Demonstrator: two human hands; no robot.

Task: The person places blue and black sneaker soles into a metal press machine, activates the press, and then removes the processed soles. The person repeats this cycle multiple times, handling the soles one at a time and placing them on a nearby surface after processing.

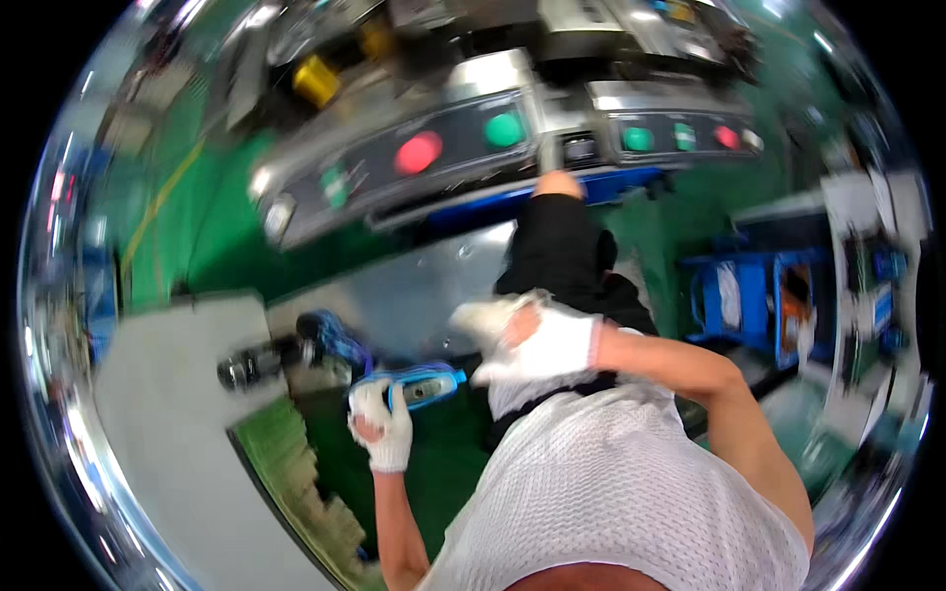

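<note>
My left hand (381,426), in a white knit glove, is closed on the near end of a long blue-rimmed oval thing (426,387) with a greyish middle and a narrow blue tip. What kind of thing it is I cannot tell. My right hand (552,342), also gloved in white, is in front of my body above my dark-clothed leg. Its fingers point left and are smeared by motion, so whether they hold anything does not show. Beyond my left hand lie a blue and black bundle (338,342) and a dark cylindrical thing (258,364).
Ahead stand machines with a left control panel (419,153) and a right control panel (680,136), both with green and red buttons. A grey table (168,394) is at left, a metal surface (424,281) in the middle. Blue crates (754,305) stand at right.
</note>
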